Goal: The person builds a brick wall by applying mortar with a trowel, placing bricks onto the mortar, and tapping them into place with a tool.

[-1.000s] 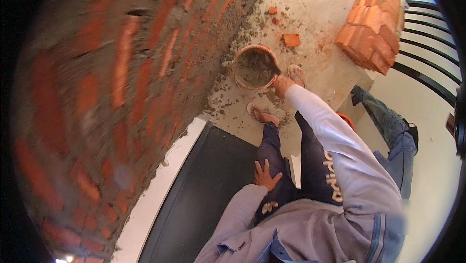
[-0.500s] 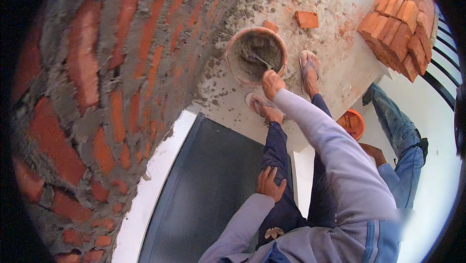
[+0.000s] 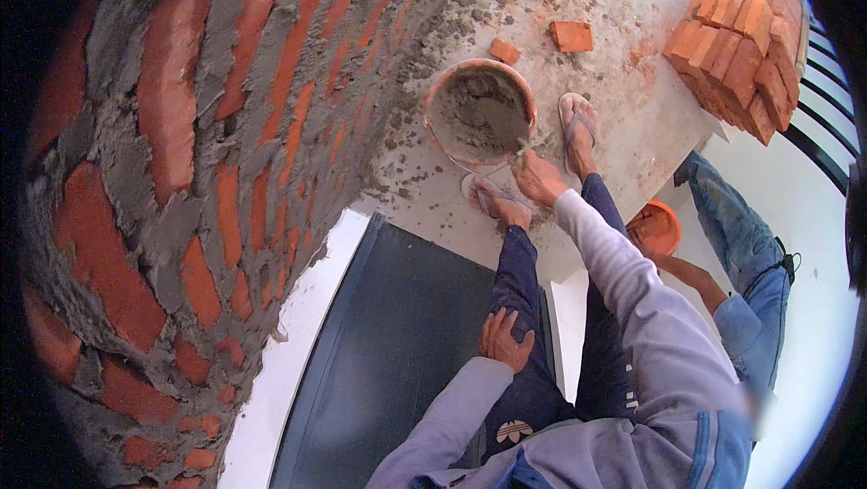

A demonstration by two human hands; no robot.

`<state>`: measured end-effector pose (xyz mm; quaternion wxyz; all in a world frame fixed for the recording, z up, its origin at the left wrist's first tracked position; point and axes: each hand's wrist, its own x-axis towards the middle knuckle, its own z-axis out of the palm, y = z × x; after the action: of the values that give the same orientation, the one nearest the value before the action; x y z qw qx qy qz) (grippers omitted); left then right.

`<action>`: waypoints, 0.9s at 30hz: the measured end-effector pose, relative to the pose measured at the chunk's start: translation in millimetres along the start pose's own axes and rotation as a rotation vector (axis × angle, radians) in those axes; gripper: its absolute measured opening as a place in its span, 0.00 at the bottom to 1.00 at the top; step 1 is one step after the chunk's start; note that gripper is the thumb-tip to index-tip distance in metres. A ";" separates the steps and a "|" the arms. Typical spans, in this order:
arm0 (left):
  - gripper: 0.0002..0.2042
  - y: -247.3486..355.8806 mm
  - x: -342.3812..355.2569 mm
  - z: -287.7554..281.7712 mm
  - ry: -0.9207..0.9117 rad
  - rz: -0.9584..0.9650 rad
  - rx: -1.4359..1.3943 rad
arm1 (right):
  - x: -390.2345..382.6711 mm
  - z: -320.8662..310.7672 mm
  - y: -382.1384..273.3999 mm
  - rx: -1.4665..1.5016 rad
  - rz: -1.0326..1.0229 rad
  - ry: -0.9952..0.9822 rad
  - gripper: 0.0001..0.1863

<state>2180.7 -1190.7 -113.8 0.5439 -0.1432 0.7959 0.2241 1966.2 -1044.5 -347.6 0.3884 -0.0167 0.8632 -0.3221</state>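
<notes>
An orange-rimmed tub [image 3: 481,64] stands on the floor by my feet, with wet grey mortar [image 3: 483,119] inside. My right hand [image 3: 539,179] is closed around a trowel [image 3: 524,147] at the tub's near right rim. Most of the trowel's blade is hidden or blurred. My left hand [image 3: 506,341] lies on my left leg, fingers extended and holding nothing. To the left rises a brick wall [image 3: 172,92] with rough mortar in its joints.
A stack of bricks [image 3: 736,46] stands at the far right beside dark railing bars. Loose brick pieces [image 3: 571,36] and mortar crumbs lie beyond the tub. At right, another person's arm [image 3: 691,272] reaches to an orange bucket [image 3: 657,229]. A dark panel [image 3: 388,326] lies left of my legs.
My right hand has drawn the trowel out of the mortar, toward me and slightly right. The other person's arm extends further into view at the orange bucket. My left hand stays put.
</notes>
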 end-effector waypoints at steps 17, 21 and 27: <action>0.29 -8.1 3.4 1.0 0.048 0.049 -0.008 | 50.4 46.3 20.1 0.545 0.144 0.023 0.16; 0.28 -4.6 3.8 -2.5 0.016 0.053 0.002 | 62.4 34.2 28.4 0.614 0.229 -0.083 0.18; 0.29 -0.9 9.3 -11.6 0.088 0.115 -0.015 | 29.3 -27.9 40.9 0.746 0.175 -0.257 0.12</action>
<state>2168.4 -1197.2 -119.0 0.4933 -0.1110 0.8244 0.2545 1935.8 -1005.2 -376.5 0.4986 0.1586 0.6294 -0.5745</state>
